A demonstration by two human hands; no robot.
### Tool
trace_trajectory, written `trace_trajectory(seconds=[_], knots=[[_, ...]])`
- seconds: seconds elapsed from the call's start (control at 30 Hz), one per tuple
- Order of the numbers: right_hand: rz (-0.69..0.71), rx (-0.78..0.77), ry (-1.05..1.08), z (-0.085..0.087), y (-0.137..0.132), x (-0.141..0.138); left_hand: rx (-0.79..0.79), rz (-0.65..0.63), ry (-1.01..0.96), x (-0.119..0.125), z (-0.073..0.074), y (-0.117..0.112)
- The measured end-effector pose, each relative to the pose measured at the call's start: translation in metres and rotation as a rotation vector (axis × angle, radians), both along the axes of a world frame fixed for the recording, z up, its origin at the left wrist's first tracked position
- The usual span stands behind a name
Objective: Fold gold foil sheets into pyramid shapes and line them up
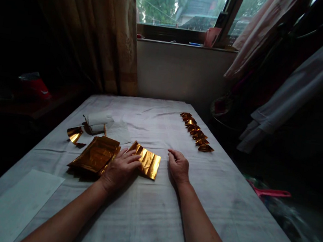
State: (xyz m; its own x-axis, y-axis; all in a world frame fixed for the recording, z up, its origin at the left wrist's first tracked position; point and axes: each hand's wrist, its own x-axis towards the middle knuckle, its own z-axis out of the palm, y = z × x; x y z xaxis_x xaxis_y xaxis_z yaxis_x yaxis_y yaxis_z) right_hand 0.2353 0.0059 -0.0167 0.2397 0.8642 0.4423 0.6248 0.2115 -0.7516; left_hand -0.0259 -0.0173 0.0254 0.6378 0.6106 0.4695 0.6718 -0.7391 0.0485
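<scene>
A sheet of gold foil paper (150, 163) with several creases lies at the middle of the table. My left hand (122, 166) rests on its left part, fingers stretched out and lying flat. Beside that hand, on its left, is a stack of gold foil sheets (96, 154). To the right of the creased sheet, apart from it, my right hand (178, 166) lies on the cloth with its fingers curled together. Whether anything is inside those fingers I cannot make out. Farther off, a row of folded gold foil pieces (194, 129) runs along the table's right side.
A white cloth covers the table (142, 221). Crumpled white paper (99, 120) and a curled gold strip (74, 135) lie behind the stack. A white sheet (16, 201) is at the front left. A curtain (113, 31) and hanging clothes (297, 83) flank the window.
</scene>
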Motion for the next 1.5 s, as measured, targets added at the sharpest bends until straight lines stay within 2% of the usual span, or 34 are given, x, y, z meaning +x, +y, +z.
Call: trace_trajectory(seconds=[0.13,0.3,0.5,0.6,0.7,0.83,0.93,1.07,1.13,1.17,1.23,1.33,1.4,1.5], knots=[[-0.004,0.009,0.048,-0.001,-0.002,0.001,-0.156,0.076,-0.016,-0.002,-0.014,0.008],[0.060,-0.008,0.052,0.001,-0.004,-0.001,-0.216,0.216,-0.181,-0.004,-0.026,0.004],[0.132,-0.144,-0.066,0.021,0.016,-0.006,-0.260,0.304,-0.341,-0.003,-0.033,-0.004],[0.249,-0.213,-0.217,0.036,0.038,-0.024,-0.265,0.363,-0.393,-0.001,-0.033,-0.005],[0.409,-0.229,-0.384,0.047,0.061,-0.049,-0.243,0.369,-0.414,0.000,-0.034,-0.006],[0.591,-0.276,-0.505,0.052,0.084,-0.077,-0.258,0.364,-0.440,0.001,-0.035,-0.008],[0.679,-0.339,-0.511,0.053,0.096,-0.083,-0.283,0.359,-0.474,0.000,-0.034,-0.008],[0.620,-0.339,-0.464,0.060,0.108,-0.070,-0.244,0.371,-0.561,-0.002,-0.034,-0.007],[0.540,-0.280,-0.418,0.069,0.113,-0.057,-0.226,0.387,-0.613,-0.001,-0.034,-0.007],[0.461,-0.192,-0.320,0.076,0.113,-0.050,-0.219,0.395,-0.635,-0.001,-0.034,-0.007],[0.349,0.016,-0.126,0.089,0.111,-0.037,-0.210,0.414,-0.661,0.000,-0.034,-0.007],[0.388,0.174,-0.042,0.101,0.091,-0.023,-0.209,0.445,-0.676,0.002,-0.034,-0.009],[0.432,0.194,-0.052,0.099,0.068,-0.017,-0.210,0.449,-0.675,0.002,-0.034,-0.009],[0.509,0.163,-0.137,0.079,0.030,-0.009,-0.218,0.409,-0.632,-0.002,-0.032,-0.010]])
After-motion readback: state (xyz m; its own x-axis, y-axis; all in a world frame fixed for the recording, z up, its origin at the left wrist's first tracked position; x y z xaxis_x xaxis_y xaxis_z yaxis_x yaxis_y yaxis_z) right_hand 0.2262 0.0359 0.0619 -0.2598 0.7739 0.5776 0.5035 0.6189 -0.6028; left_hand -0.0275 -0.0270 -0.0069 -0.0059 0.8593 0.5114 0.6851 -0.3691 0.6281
